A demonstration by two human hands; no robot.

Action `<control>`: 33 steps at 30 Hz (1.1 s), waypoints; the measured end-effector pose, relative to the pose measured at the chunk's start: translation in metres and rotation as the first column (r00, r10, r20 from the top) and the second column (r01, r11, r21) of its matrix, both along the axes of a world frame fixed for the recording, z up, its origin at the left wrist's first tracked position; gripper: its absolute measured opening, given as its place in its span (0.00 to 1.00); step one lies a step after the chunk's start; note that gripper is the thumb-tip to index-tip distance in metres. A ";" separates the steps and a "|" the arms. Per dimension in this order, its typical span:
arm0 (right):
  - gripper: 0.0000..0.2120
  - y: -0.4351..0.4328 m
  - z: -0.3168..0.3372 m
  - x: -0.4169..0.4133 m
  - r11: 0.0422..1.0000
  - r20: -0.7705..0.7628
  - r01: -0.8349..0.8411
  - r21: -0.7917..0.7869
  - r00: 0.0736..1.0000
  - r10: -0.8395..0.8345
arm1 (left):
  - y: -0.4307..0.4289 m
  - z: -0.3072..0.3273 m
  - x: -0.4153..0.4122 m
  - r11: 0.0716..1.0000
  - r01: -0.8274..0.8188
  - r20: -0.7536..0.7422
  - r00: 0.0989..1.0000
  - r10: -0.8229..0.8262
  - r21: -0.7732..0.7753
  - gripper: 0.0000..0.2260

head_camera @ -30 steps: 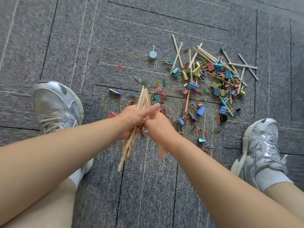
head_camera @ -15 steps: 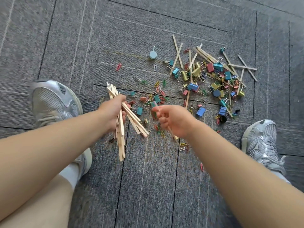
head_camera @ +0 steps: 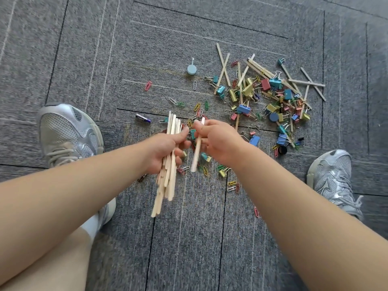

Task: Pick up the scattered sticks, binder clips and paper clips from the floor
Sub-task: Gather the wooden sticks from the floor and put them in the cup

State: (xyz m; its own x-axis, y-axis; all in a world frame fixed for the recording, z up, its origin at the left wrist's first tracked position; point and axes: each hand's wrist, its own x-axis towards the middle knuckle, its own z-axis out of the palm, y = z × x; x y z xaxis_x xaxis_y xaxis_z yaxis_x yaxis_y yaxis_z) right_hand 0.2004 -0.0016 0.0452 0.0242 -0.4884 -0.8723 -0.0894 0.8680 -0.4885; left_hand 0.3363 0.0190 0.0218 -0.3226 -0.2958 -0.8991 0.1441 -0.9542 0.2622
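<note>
Fingers (head_camera: 184,131) of the left hand (head_camera: 162,152) are closed around a thick bundle of wooden sticks (head_camera: 169,164), held roughly upright so the ends stay together and the bundle can take more. Beside it and just apart, the right hand (head_camera: 218,143) pinches a single wooden stick (head_camera: 197,153) between thumb and fingers, angled parallel to the bundle, apparently to slide it in alongside the others. Both hands hover above the grey carpet floor (head_camera: 189,238), with bare forearms reaching in from the near edge.

Much remains to collect. To the far right lies a dense heap of coloured binder clips (head_camera: 270,97) mixed with more loose sticks (head_camera: 223,69), several crossed over one another. Coloured paper clips (head_camera: 198,107) are strewn between that heap and the hands, with a few more on the near side, including a small cluster (head_camera: 232,185) under the right forearm. One red paper clip (head_camera: 148,85) lies alone to the far left.

Other small things sit on the carpet: a pale blue round hook (head_camera: 192,69) far from the hands, and a small battery (head_camera: 143,118) to the left of the bundle. A silver sneaker (head_camera: 65,133) stands at the left and another sneaker (head_camera: 331,175) at the right.
</note>
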 end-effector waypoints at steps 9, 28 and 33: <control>0.16 -0.013 -0.017 -0.011 0.983 -0.248 -0.154 -0.098 0.961 0.126 | 0.001 0.004 -0.007 0.975 0.190 0.018 0.982 -0.189 -0.114 0.14; 0.04 -0.010 -0.045 -0.114 0.974 -0.533 -0.218 -0.055 0.831 0.156 | -0.051 -0.011 -0.059 0.995 -0.028 0.073 0.997 0.035 -0.094 0.12; 0.03 -0.015 -0.044 -0.119 0.988 -0.472 -0.127 -0.083 0.879 0.074 | -0.066 -0.007 -0.072 0.996 -0.026 0.061 0.998 0.031 -0.084 0.12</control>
